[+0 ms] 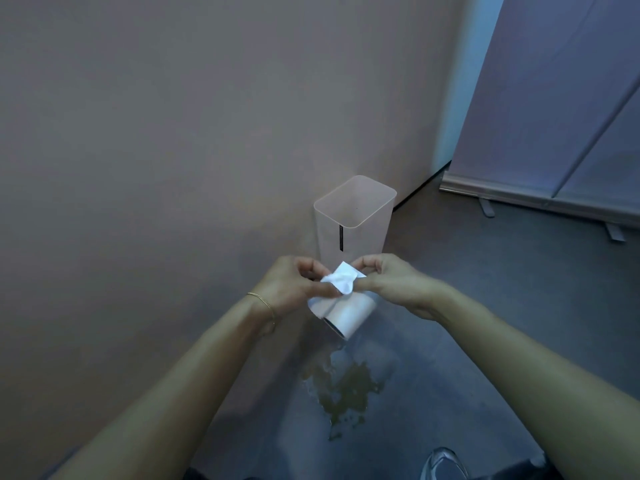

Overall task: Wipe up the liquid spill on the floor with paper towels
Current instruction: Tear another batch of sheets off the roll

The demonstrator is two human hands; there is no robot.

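L hand & R hand, both in tight pinch on towel sheet, roll beneath.

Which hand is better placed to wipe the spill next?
Probably the right hand: it pinches only the sheet, whereas the left hand pinches it and seems to carry the roll too.

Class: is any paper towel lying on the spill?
No, the spill lies bare; the left hand and right hand hold the paper towel roll above it.

Translucent bin against wall, banner stand right, shoe below
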